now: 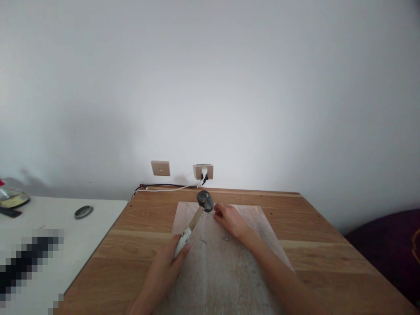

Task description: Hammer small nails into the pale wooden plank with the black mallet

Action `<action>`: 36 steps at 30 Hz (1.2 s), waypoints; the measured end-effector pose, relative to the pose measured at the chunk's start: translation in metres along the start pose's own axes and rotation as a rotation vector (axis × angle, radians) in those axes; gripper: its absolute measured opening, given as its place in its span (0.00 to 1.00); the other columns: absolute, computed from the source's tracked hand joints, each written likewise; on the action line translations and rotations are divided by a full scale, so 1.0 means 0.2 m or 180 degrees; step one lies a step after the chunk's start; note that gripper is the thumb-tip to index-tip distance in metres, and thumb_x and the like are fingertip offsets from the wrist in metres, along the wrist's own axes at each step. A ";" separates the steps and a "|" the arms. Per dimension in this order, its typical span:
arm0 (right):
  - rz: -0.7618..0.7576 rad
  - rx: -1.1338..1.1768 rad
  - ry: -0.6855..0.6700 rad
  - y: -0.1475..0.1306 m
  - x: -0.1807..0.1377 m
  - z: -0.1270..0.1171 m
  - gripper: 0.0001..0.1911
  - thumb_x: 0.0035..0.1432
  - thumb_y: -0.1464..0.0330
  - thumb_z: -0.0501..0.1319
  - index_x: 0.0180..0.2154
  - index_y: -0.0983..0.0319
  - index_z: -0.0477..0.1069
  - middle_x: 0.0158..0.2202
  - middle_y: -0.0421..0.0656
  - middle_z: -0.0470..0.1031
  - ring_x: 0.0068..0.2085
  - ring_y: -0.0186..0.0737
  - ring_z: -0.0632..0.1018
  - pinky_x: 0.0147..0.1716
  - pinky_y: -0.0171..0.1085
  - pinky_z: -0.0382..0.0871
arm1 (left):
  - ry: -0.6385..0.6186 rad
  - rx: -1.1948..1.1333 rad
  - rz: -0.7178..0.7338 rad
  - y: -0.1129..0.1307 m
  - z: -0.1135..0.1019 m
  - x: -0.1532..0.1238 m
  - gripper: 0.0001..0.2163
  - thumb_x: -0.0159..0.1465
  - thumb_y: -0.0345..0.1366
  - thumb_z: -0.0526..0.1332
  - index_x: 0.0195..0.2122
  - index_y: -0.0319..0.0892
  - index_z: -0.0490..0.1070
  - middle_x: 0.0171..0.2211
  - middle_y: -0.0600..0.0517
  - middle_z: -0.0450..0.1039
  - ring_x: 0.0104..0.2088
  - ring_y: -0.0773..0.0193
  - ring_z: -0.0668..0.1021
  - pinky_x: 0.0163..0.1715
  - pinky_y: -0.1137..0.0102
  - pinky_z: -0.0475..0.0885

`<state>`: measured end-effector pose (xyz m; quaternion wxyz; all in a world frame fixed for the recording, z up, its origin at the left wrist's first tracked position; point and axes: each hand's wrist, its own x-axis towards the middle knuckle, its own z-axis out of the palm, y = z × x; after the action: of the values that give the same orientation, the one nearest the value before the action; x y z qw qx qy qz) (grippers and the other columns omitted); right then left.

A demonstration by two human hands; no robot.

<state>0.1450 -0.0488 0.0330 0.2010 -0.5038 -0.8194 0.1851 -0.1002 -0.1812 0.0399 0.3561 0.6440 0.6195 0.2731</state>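
My left hand (176,255) is wrapped round the worn, white-painted lower handle of a mallet (196,218). Its dark, scuffed head (205,201) points up and away over the board. Just right of that head, my right hand (229,218) is closed with the fingertips pinched together; whatever may be between them is too small to make out. Beneath both hands lies a pale, worn wooden board (226,271). Two small grey slivers, perhaps nails, rest on it: one (203,241) near the handle, another (225,239) below my right hand.
The board lies on a brown wooden table (131,249) against a white wall. Cables (164,190) run along its back edge to a wall socket (204,172). On the white surface (101,214) at left are a round grey lid-like object (83,212) and a bottle of yellowish liquid (13,197).
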 end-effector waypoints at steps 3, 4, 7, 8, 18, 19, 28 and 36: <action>0.0051 0.0045 0.0049 0.01 -0.04 -0.04 0.14 0.61 0.71 0.62 0.50 0.64 0.71 0.44 0.50 0.79 0.44 0.44 0.78 0.44 0.37 0.68 | -0.0071 0.0129 0.0045 0.02 0.02 0.01 0.18 0.69 0.48 0.49 0.50 0.43 0.71 0.43 0.45 0.81 0.46 0.51 0.81 0.48 0.63 0.71; 0.0056 0.0052 0.0067 0.01 -0.05 -0.06 0.15 0.61 0.70 0.62 0.51 0.64 0.71 0.45 0.51 0.78 0.45 0.44 0.78 0.44 0.37 0.68 | -0.0113 0.0174 0.0069 0.03 0.03 0.02 0.18 0.69 0.48 0.50 0.49 0.43 0.71 0.42 0.45 0.81 0.46 0.51 0.81 0.48 0.64 0.71; 0.0011 0.0055 -0.0026 0.03 -0.13 -0.14 0.12 0.62 0.69 0.61 0.48 0.64 0.73 0.45 0.51 0.77 0.44 0.44 0.77 0.44 0.38 0.68 | -0.0250 0.0263 0.0106 0.04 0.06 0.04 0.17 0.69 0.47 0.50 0.49 0.44 0.70 0.43 0.46 0.81 0.46 0.52 0.81 0.47 0.64 0.71; -0.0035 0.0059 -0.0120 0.04 -0.16 -0.17 0.10 0.62 0.70 0.61 0.45 0.64 0.75 0.43 0.50 0.77 0.43 0.44 0.77 0.44 0.38 0.68 | -0.0277 0.0276 0.0097 0.04 0.06 0.04 0.17 0.69 0.46 0.50 0.50 0.44 0.70 0.43 0.46 0.81 0.46 0.52 0.81 0.46 0.64 0.71; -0.0309 0.0463 -0.0531 0.08 -0.26 -0.16 0.08 0.49 0.78 0.62 0.32 0.62 0.77 0.31 0.41 0.77 0.31 0.36 0.76 0.33 0.31 0.67 | -0.0120 0.0493 -0.0007 0.04 0.05 0.01 0.18 0.68 0.48 0.50 0.49 0.45 0.71 0.42 0.46 0.81 0.45 0.50 0.81 0.44 0.64 0.72; -0.0243 0.0516 -0.0418 0.09 -0.25 -0.16 0.10 0.48 0.79 0.61 0.32 0.62 0.77 0.30 0.40 0.78 0.31 0.35 0.76 0.32 0.31 0.67 | -0.0092 0.0444 -0.0005 0.04 0.05 0.01 0.18 0.68 0.48 0.50 0.49 0.45 0.71 0.42 0.47 0.81 0.45 0.50 0.82 0.43 0.64 0.72; 0.0120 0.0715 0.0291 0.14 -0.07 -0.13 0.09 0.52 0.77 0.59 0.33 0.62 0.74 0.32 0.42 0.80 0.34 0.38 0.80 0.37 0.34 0.72 | -0.0011 0.0064 -0.0056 0.00 0.08 -0.01 0.20 0.67 0.50 0.50 0.50 0.43 0.72 0.42 0.45 0.81 0.45 0.49 0.81 0.46 0.61 0.73; -0.0133 0.0357 0.0132 0.12 -0.08 -0.08 0.09 0.54 0.78 0.59 0.32 0.60 0.74 0.33 0.43 0.79 0.35 0.39 0.77 0.38 0.34 0.68 | -0.0008 -0.0035 -0.0083 0.00 0.08 -0.03 0.21 0.68 0.51 0.49 0.53 0.44 0.70 0.42 0.45 0.81 0.46 0.49 0.81 0.46 0.62 0.73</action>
<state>0.1771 -0.0512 0.0316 0.2496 -0.4783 -0.8138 0.2160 -0.0877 -0.1885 0.0310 0.3640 0.6343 0.6259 0.2710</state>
